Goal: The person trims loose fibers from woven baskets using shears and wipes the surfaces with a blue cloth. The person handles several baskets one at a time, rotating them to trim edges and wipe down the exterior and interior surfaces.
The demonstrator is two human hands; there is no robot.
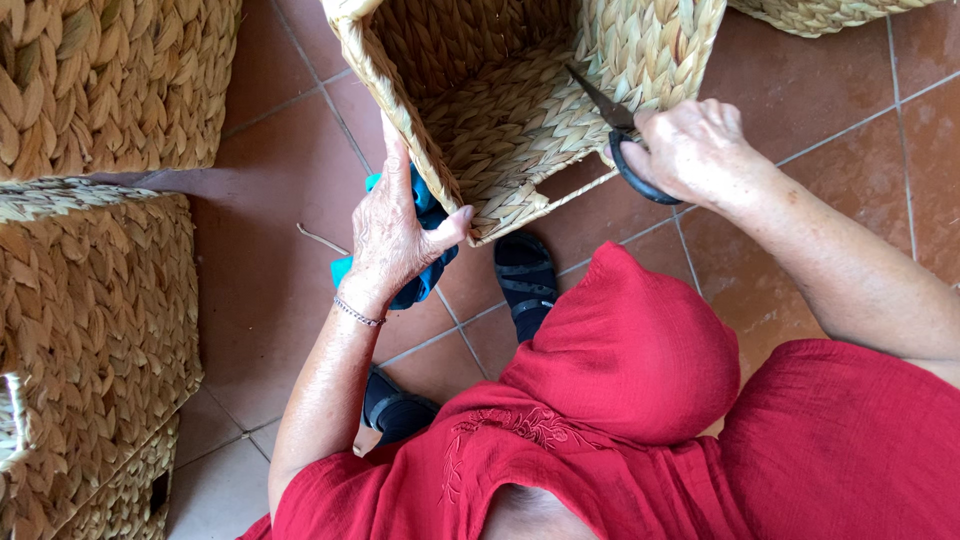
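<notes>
A square woven straw basket [500, 130] lies tipped toward me, its opening facing up and its near corner above my feet. My left hand [395, 235] grips the basket's left rim near the corner, thumb over the edge, and also holds a blue cloth [425, 275] against the outside. My right hand [690, 150] holds black-handled scissors [615, 125]; the blades point up and left into the basket, close to the inner right wall.
Stacked woven baskets [95, 300] stand at the left and another woven edge [820, 15] shows at the top right. The floor is terracotta tile [270, 290] with a loose straw strand [320, 240]. My red garment [640, 420] and dark sandals [525, 275] fill the bottom.
</notes>
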